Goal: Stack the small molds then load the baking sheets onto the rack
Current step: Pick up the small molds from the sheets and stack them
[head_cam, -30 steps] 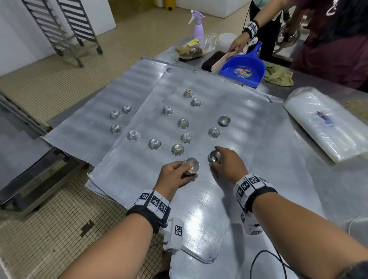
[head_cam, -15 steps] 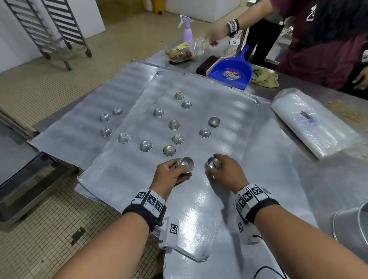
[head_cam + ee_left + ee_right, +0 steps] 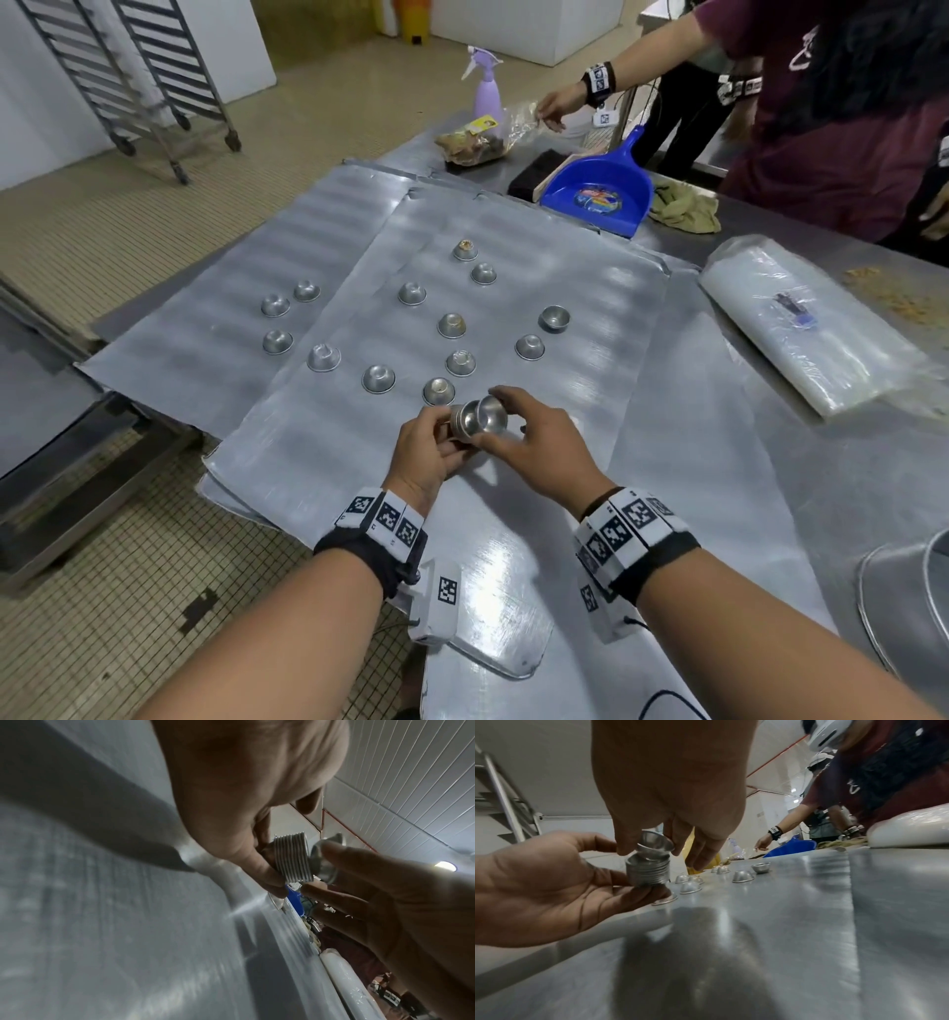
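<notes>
Right wrist view, single mold (image 3: 655, 843) pinched by right hand (image 3: 670, 787), touching left hand's (image 3: 539, 884) stack (image 3: 647, 871)

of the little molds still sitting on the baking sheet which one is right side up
The mold farthest right, toward the plastic-wrapped roll. Its open mouth faces up; every other loose mold lies dome-up.

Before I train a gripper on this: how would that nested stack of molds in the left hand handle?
The stack of molds looks thin metal, so probably light and stiff. Its ribbed side of rims may aid grip. The single mold sits tilted on top, so loose ones could slide off.
</notes>
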